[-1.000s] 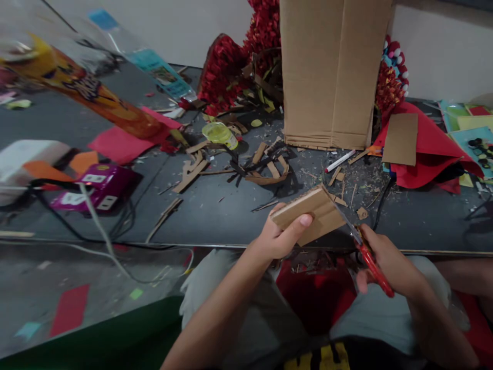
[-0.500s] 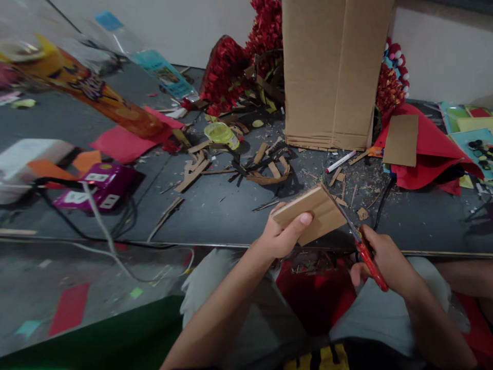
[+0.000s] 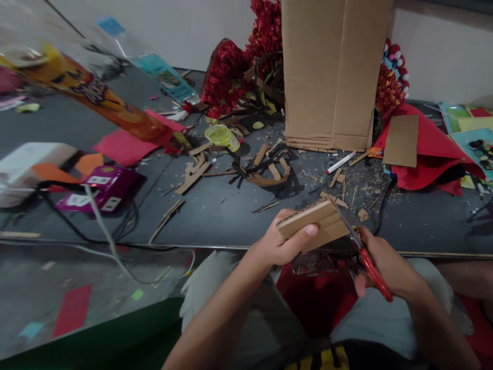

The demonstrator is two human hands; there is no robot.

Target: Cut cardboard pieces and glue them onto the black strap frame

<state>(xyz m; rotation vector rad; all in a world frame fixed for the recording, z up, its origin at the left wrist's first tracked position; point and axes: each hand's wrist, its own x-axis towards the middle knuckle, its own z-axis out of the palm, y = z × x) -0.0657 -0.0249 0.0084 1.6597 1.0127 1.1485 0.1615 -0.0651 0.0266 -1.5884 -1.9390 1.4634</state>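
And here it is, just right of centre and low in the frame: a piece of cardboard, tilted above the table's near edge, its long axis running sideways and rising a little to the right. The left hand has it pinched at its left end, thumb flat across the top face. Over on the other side, the right hand is wrapped round the red-handled scissors, nearer to the card's right edge. That's the relation that counts: the blades point up and left, lying right along that edge; whether they're parted, I can't tell from here. Containers now! Left of centre, a small yellow tub sits tipped among cardboard scraps, its contents unclear to me. Upper left, a clear bottle with a blue cap leans in view, and further left stands an orange snack tube on red paper, whatever's inside it hidden.
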